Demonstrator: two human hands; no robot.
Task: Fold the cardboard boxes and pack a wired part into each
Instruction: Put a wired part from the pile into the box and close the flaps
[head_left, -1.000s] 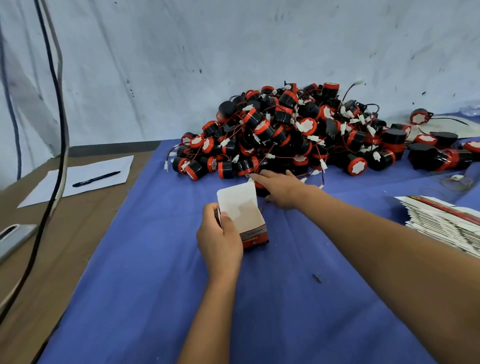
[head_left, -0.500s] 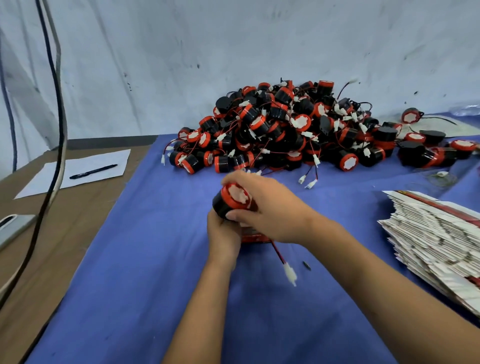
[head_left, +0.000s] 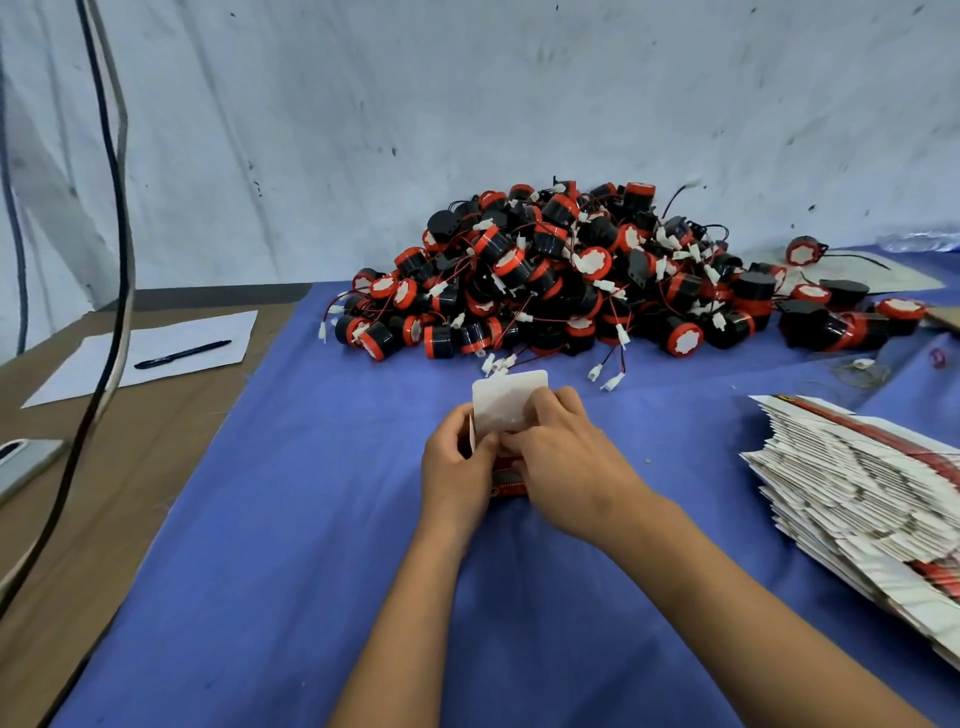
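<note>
both grips curl round the small box (head_left: 506, 480), left hand (head_left: 457, 467) gripping its side, right hand (head_left: 563, 467) apparently pinching the raised flap (head_left: 506, 397).

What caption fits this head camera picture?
Both hands hold a small box, lid flap up, before a pile of wired parts.

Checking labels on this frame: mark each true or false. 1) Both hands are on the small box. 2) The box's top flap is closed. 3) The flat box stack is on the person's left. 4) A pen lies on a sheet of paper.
1) True: the left hand and right hand hold the small box.
2) False: its white flap stands up, open.
3) False: the flat box stack is on the right.
4) True: the pen lies on the paper.
</note>
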